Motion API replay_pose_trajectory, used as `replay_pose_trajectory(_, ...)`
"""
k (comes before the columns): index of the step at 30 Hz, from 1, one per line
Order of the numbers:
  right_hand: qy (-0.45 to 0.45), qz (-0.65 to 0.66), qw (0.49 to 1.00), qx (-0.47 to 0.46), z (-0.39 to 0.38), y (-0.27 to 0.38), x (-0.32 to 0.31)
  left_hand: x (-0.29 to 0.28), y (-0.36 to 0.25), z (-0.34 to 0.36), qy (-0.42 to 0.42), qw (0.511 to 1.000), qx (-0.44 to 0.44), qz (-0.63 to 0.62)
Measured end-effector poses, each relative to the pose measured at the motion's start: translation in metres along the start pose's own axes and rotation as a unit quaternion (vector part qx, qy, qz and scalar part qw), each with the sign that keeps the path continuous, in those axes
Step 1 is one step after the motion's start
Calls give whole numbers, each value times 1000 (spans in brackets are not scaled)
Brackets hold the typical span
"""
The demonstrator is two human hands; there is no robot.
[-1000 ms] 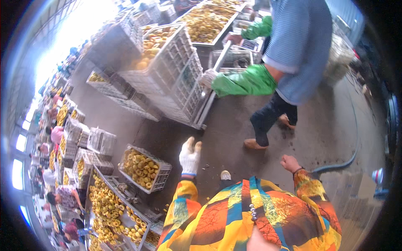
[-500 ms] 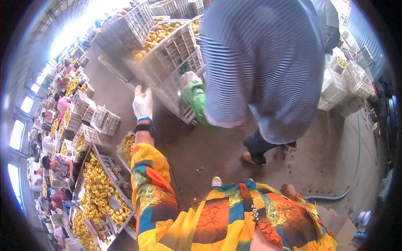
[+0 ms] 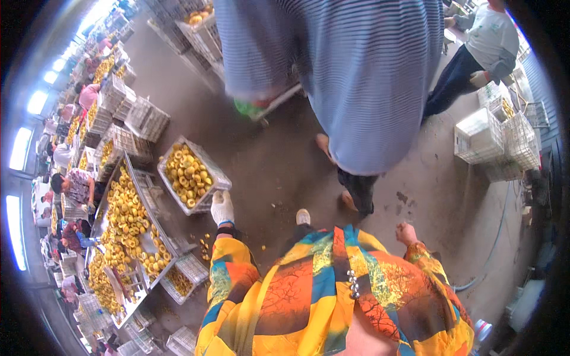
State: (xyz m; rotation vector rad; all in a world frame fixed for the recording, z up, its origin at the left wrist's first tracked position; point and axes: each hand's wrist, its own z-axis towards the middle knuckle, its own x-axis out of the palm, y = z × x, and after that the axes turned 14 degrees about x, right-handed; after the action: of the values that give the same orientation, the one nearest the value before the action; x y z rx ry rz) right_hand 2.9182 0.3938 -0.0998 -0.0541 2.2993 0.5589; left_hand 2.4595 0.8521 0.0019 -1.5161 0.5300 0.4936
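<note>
My left hand [image 3: 222, 207], in a white glove, is at the near right corner of a white plastic crate [image 3: 209, 193]. Its fingers point forward, loosely bent and holding nothing I can see; whether they touch the crate I cannot tell. Yellow hollowed fruit pieces [image 3: 187, 172] fill that crate, which stands on the floor. My bare right hand [image 3: 407, 233] hangs at my right side, fingers curled in, with no object visible in it.
A person in a striped blue-grey top [image 3: 362, 77] stands close in front. Left, a metal sorting table [image 3: 163, 234] bears yellow fruit, with workers and crates beyond. Stacked crates [image 3: 478, 136] and a person in a pale top [image 3: 493, 38] are at right. A hose [image 3: 499, 237] crosses the floor.
My left hand has drawn back from its outstretched reach near the stacked crates. Those crates and the person in stripes have shifted away up-left in view; the fruit crate on the floor now shows whole.
</note>
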Motion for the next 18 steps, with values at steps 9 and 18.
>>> replay_pose_trajectory(9, 66, -66, 995, 20, -33, 81, 6, -4, 207, -29, -16, 986, -135, 92)
replay_pose_trajectory(18, 120, -104, 970, 185, -12, 46, -11, 23, 66, -61, -4, 958, -281, -57)
